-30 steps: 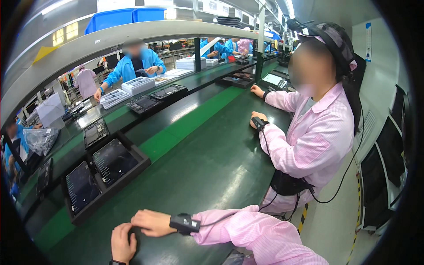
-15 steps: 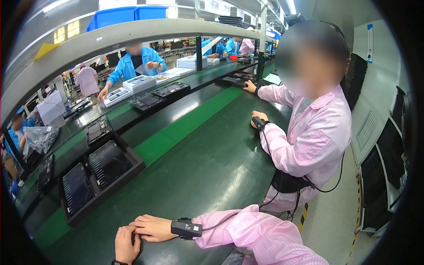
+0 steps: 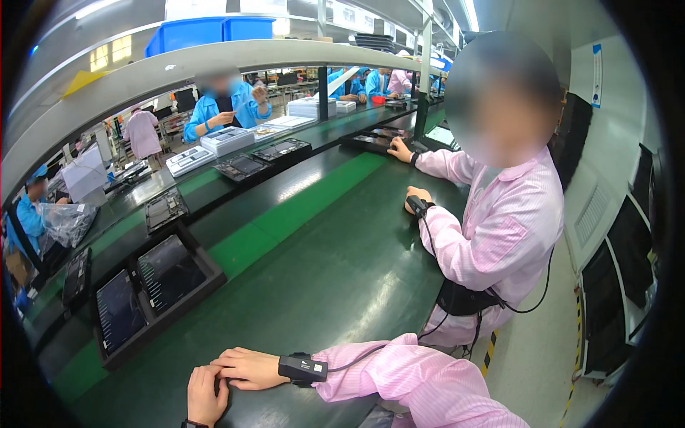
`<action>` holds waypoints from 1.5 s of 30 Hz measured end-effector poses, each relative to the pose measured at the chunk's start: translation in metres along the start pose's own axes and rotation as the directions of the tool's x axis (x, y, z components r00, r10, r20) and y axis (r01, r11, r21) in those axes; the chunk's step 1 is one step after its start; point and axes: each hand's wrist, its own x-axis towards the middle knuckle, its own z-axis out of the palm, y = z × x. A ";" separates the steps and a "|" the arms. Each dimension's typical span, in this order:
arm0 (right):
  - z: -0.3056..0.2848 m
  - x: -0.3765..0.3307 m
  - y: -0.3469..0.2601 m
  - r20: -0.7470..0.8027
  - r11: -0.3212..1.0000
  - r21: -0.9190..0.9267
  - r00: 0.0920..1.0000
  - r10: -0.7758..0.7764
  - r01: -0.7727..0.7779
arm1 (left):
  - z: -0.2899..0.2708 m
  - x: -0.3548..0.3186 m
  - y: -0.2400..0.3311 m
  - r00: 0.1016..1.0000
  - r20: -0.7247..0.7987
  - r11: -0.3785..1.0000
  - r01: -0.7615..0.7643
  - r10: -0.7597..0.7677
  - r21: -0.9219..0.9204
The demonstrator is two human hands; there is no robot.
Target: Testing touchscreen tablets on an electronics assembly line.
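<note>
My left hand (image 3: 205, 396) rests on the dark green tabletop (image 3: 321, 285) near the lower edge, its fingers loosely bent and its thumb apart. Across its fingertips lies my right hand (image 3: 248, 368), fingers stretched out and touching the left ones. Nothing shows in either hand. A black sensor box (image 3: 303, 368) with a cable is strapped on my right wrist. Nearest to the hands, up and to the left, is a black two-compartment tray (image 3: 203, 279). It carries two dark flat panels, like tablet screens (image 3: 171, 269), one in each compartment.
A person in pink (image 3: 492, 221) sits to the right, one hand (image 3: 401, 150) at another black tray (image 3: 367, 140). Opened devices (image 3: 282, 150) and white trays (image 3: 227, 140) line the far belt, where a person in blue (image 3: 221, 110) works. A grey overhead beam (image 3: 285, 57) crosses above.
The black trays on the near belt have shifted slightly left, the pink-sleeved person's far hand with them. The person in blue has raised their hands from the white trays. My hands stay put.
</note>
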 end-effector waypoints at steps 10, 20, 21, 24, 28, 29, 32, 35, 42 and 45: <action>0.000 0.009 -0.016 0.074 0.996 0.032 0.994 0.079 -0.082 | -0.007 -0.016 -0.007 0.999 -0.035 0.999 -0.030 0.029 -0.036; 0.011 0.013 -0.026 0.055 0.993 -0.028 0.991 0.119 -0.117 | -0.009 -0.027 -0.018 0.998 -0.036 0.998 -0.048 0.047 -0.029; 0.014 0.014 -0.026 0.052 0.993 -0.028 0.992 0.116 -0.115 | -0.009 -0.028 -0.019 0.998 -0.037 0.998 -0.050 0.048 -0.033; 0.020 0.016 -0.025 0.024 0.994 -0.029 0.994 0.109 -0.108 | -0.010 -0.029 -0.024 0.997 -0.053 0.999 -0.049 0.049 -0.007; 0.027 0.019 -0.024 0.009 0.993 -0.023 0.993 0.114 -0.114 | -0.015 -0.031 -0.026 0.999 -0.001 0.999 -0.032 0.032 -0.021; 0.028 0.020 -0.024 0.006 0.994 -0.014 0.994 0.112 -0.112 | -0.017 -0.031 -0.026 0.999 -0.001 0.999 -0.035 0.035 -0.019; 0.030 0.022 -0.024 0.026 0.992 -0.016 0.992 0.125 -0.124 | -0.021 -0.032 -0.026 0.999 -0.001 0.999 -0.034 0.034 -0.013; 0.031 0.024 -0.024 0.071 0.990 -0.008 0.988 0.139 -0.139 | -0.023 -0.033 -0.027 0.999 0.001 0.999 -0.041 0.041 -0.019; 0.042 0.029 -0.023 0.015 0.992 -0.014 0.992 0.122 -0.122 | -0.028 -0.036 -0.033 0.999 0.028 1.000 -0.030 0.030 -0.011; 0.047 0.032 -0.021 0.002 0.994 -0.020 0.994 0.106 -0.106 | -0.031 -0.038 -0.037 0.999 0.024 0.999 -0.028 0.028 -0.015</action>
